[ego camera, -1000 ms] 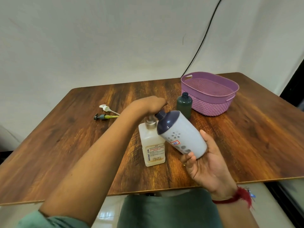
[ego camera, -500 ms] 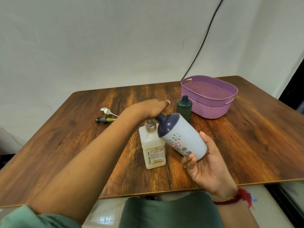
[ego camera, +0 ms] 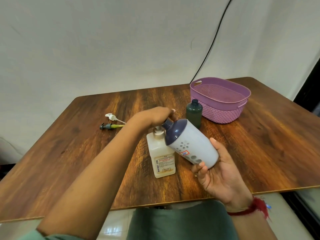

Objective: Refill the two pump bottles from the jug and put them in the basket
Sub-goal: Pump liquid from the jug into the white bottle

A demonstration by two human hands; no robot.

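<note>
Our right hand [ego camera: 223,177] holds the white jug [ego camera: 194,144] tilted above the bench [ego camera: 86,153], fingers curled round its base. Our left hand [ego camera: 154,116] grips its dark cap [ego camera: 167,123]. The writing on its red-edged sticker [ego camera: 183,153] is unreadable. The cream bottle [ego camera: 163,158] below reads "BIOCHEK CHG". The green bottle [ego camera: 194,113] stands just beside the purple basket [ego camera: 223,111].

Grip: right hand [ego camera: 220,177] under the base of the tilted jug [ego camera: 192,144], left hand [ego camera: 154,116] on its cap, both above the table [ego camera: 86,153].
Labelled bottle [ego camera: 163,160]: upright on the table, below the left hand's grip.
Round bottle [ego camera: 194,113]: upright, just behind the grip, slightly right.
Basket [ego camera: 223,108]: behind and right of the grip, just beside the round bottle.
Pump heads: lying left of the grip, well apart from it, one [ego camera: 110,116] just behind the other [ego camera: 107,126].
</note>
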